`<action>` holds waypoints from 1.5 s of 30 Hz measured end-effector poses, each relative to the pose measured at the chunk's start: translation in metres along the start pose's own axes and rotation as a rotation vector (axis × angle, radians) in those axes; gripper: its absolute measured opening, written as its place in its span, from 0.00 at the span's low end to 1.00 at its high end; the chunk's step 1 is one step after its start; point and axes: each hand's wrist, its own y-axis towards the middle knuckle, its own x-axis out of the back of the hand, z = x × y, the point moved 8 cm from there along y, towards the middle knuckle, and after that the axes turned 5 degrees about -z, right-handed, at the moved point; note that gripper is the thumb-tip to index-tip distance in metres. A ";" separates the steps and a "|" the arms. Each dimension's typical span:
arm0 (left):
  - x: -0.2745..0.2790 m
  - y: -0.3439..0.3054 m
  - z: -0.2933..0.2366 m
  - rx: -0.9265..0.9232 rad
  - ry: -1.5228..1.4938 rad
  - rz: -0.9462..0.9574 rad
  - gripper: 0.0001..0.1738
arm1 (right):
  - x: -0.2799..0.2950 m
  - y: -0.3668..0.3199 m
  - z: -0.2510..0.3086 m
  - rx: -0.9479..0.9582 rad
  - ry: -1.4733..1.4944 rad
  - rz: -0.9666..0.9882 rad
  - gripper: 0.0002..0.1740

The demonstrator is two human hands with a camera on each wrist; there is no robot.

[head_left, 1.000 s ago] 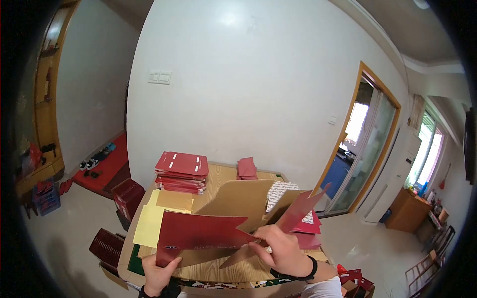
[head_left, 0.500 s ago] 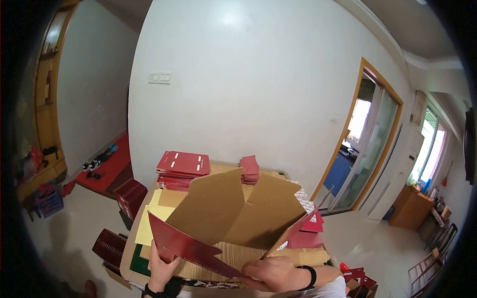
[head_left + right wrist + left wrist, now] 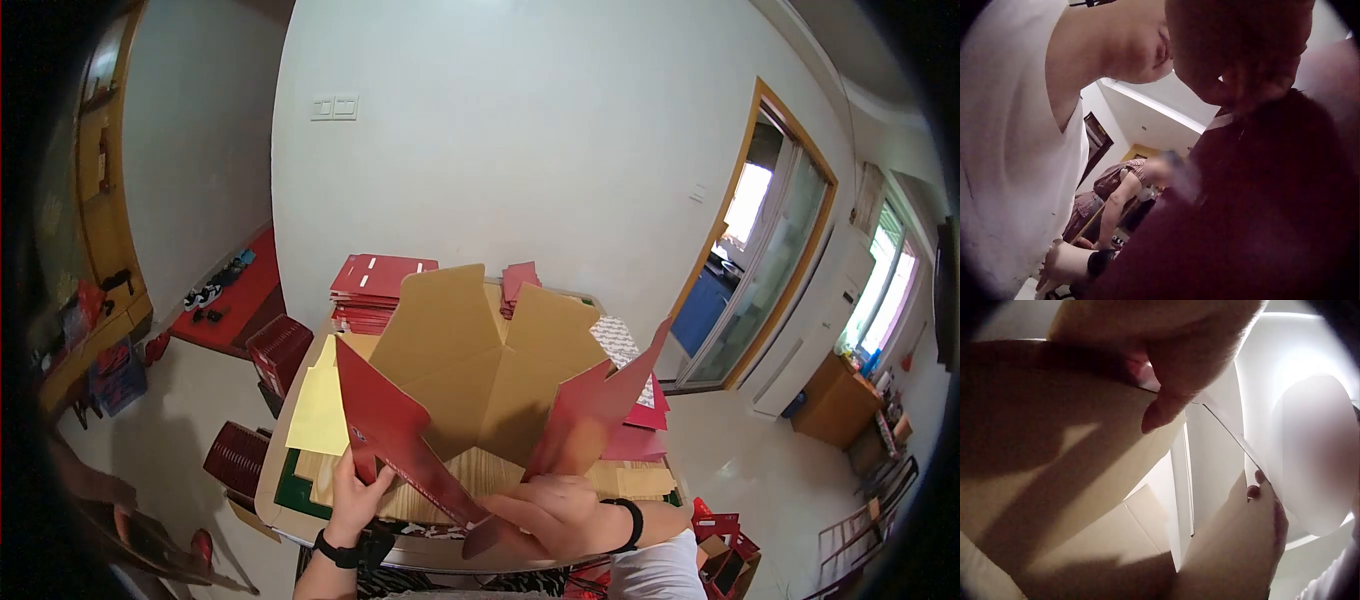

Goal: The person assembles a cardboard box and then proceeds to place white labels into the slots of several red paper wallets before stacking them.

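A large folded cardboard piece, red outside and brown inside, stands over the near part of the table with its panels spread apart. My left hand pinches the lower corner of its left red panel; the left wrist view shows that thumb on the brown face. At the near edge my right hand grips the cardboard where red panels meet, fingers curled. In the right wrist view the right hand is dark above the red surface, its fingertips partly hidden.
Red folded boxes are stacked at the table's back left, yellow sheets at its left side. Red pieces and a patterned sheet lie right. Crates stand left on the floor. Another person is nearby.
The brown panels have opened out and rise higher. My right hand has moved down to the near edge, while my left keeps its hold. Part of a person has come in at the lower left.
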 end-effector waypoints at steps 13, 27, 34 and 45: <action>0.015 0.019 -0.018 -0.088 0.020 -0.195 0.17 | 0.011 0.005 -0.007 -0.027 -0.020 0.048 0.30; 0.044 0.034 -0.037 -0.176 -0.066 -0.294 0.12 | 0.077 -0.144 -0.127 -0.753 0.692 -0.734 0.34; 0.033 0.040 -0.068 -0.303 0.012 -0.247 0.46 | 0.080 -0.138 -0.132 -0.908 0.756 -0.912 0.27; -0.036 0.039 -0.031 0.009 -0.272 0.133 0.23 | 0.078 -0.137 -0.124 -0.807 0.698 -0.990 0.25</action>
